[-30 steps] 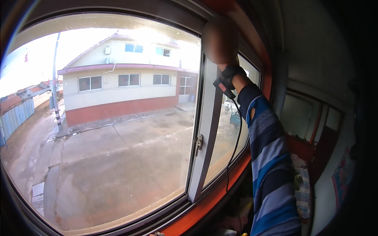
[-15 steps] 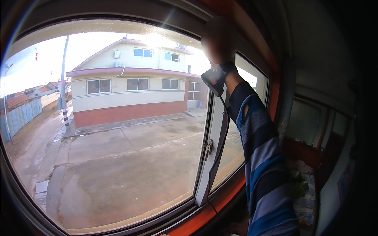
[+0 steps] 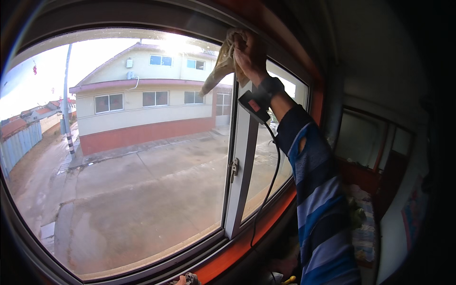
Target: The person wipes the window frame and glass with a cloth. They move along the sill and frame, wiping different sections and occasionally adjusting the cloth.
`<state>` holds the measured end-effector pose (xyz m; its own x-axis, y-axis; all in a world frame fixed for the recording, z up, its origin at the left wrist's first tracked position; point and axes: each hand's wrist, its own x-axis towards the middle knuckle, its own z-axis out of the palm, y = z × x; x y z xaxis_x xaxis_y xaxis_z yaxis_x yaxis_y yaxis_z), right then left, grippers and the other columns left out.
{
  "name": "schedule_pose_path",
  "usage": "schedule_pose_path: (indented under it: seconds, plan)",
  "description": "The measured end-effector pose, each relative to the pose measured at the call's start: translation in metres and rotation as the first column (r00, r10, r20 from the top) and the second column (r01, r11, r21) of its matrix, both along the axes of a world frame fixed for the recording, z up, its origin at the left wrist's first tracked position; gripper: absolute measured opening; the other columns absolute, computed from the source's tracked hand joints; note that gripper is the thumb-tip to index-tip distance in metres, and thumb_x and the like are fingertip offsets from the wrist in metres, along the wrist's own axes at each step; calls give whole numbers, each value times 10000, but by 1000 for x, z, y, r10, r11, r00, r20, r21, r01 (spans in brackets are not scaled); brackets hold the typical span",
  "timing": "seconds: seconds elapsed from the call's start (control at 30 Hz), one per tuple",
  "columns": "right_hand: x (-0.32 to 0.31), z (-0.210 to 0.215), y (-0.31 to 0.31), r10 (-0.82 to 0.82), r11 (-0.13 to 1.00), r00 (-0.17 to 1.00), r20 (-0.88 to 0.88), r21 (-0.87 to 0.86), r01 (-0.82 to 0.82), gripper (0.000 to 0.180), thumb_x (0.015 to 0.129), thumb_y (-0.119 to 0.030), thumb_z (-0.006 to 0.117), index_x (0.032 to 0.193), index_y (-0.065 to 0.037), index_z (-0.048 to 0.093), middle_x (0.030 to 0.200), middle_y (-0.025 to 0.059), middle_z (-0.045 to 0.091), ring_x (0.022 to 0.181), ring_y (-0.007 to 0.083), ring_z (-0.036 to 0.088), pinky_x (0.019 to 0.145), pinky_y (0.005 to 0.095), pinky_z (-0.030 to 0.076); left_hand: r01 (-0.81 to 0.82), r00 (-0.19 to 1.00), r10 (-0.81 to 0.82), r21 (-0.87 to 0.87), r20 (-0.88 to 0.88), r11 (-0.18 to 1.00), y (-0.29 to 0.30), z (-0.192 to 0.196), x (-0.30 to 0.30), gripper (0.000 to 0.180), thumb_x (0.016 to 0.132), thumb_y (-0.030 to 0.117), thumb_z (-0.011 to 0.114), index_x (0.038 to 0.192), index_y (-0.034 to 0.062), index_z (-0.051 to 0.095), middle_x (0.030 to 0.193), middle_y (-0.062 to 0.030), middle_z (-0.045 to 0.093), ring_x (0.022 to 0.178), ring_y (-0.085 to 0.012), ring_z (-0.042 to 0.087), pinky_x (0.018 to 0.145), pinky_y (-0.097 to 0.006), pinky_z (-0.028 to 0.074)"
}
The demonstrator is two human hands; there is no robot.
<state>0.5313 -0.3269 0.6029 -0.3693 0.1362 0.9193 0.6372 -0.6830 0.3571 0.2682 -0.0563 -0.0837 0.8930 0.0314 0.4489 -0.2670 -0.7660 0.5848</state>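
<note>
1. The window pane [image 3: 133, 156] fills the left; through it show a pale two-storey building and a wet concrete yard. Faint smears show near its top edge, so by my judgement the wiping is only partly done, with much glass left.
2. The white window frame [image 3: 240, 161] stands upright in the middle, its latch low down.
3. The cloth [image 3: 219, 64] sits at the frame's top, against the glass; its long axis hangs downward, the loose end pointing down-left.
4. The right hand [image 3: 249, 54] has its grip closed around the bunched cloth, a wrist device below it.
5. The left hand is out of view.
</note>
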Motion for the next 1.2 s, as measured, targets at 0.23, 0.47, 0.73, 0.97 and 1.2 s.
schedule_pose_path:
  seconds: [0.23, 0.47, 0.73, 0.97, 1.2]
  plan:
    - [-8, -14, -68, -237, 962, 971, 11, 144, 233, 231, 1019, -268, 656, 966, -51, 718, 820, 206, 709, 745, 417, 705, 695, 498, 573, -10, 999, 11, 11, -39, 1000, 2, -19, 7, 642, 675, 463, 912, 1172, 159, 642, 854, -139, 768, 781, -381, 747, 730, -509, 605]
    - [20, -3, -71, -450, 880, 878, 160, -87, 467, 195, 1019, -242, 656, 1016, -56, 717, 948, 181, 739, 833, 356, 724, 769, 447, 602, 3, 1000, -2, 42, -21, 999, 1, -13, 7, 686, 649, 438, 950, 1188, 156, 632, 859, -138, 760, 803, -389, 744, 720, -510, 611]
    - [47, -40, -81, -577, 623, 618, 533, -202, 756, 428, 993, -135, 625, 1411, -40, 627, 1321, 174, 712, 1187, 316, 713, 1023, 451, 589, -6, 999, 7, 37, -35, 999, 2, -7, 8, 710, 611, 427, 975, 1159, 156, 616, 854, -132, 740, 789, -399, 738, 683, -499, 619]
    - [-8, -212, -79, -731, 585, 675, -100, -602, 544, 479, 898, -79, 588, 1352, 34, 692, 1236, 211, 728, 1190, 325, 692, 966, 443, 594, -15, 999, 17, 65, -31, 998, 4, -7, 9, 537, 642, 346, 906, 1024, 122, 602, 765, -110, 712, 676, -369, 723, 628, -452, 590]
    - [-34, -278, -70, -650, 562, 757, -57, -707, 430, 374, 952, -83, 597, 1264, 76, 729, 1321, 240, 723, 1356, 378, 636, 1219, 485, 456, -26, 1000, 26, 32, 6, 999, 4, -28, 16, 552, 577, 394, 910, 916, 132, 562, 661, -92, 645, 605, -387, 683, 578, -459, 545]
